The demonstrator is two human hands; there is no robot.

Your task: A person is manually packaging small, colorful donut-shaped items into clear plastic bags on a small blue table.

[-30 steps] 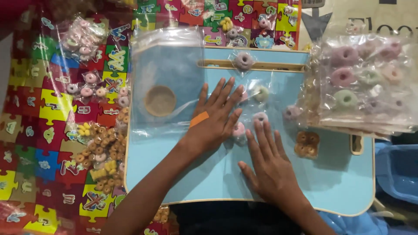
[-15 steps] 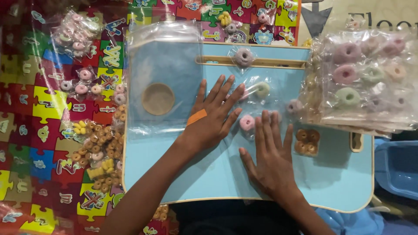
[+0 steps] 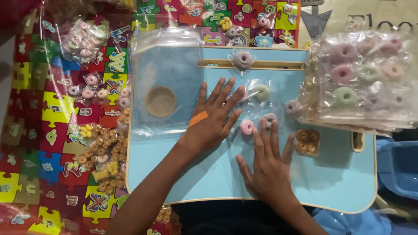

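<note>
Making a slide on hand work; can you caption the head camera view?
Both hands, left and right, press flat on a blue table among small wrapped ring sweets.

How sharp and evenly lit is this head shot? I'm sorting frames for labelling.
Head view: light falls evenly on the light blue lap table; the frame's edges darken. Glare whitens the clear plastic bags of pastel ring sweets, softening their outlines. The left hand and right hand are fairly sharp, casting faint shadows. The colourful puzzle mat looks slightly soft.
</note>
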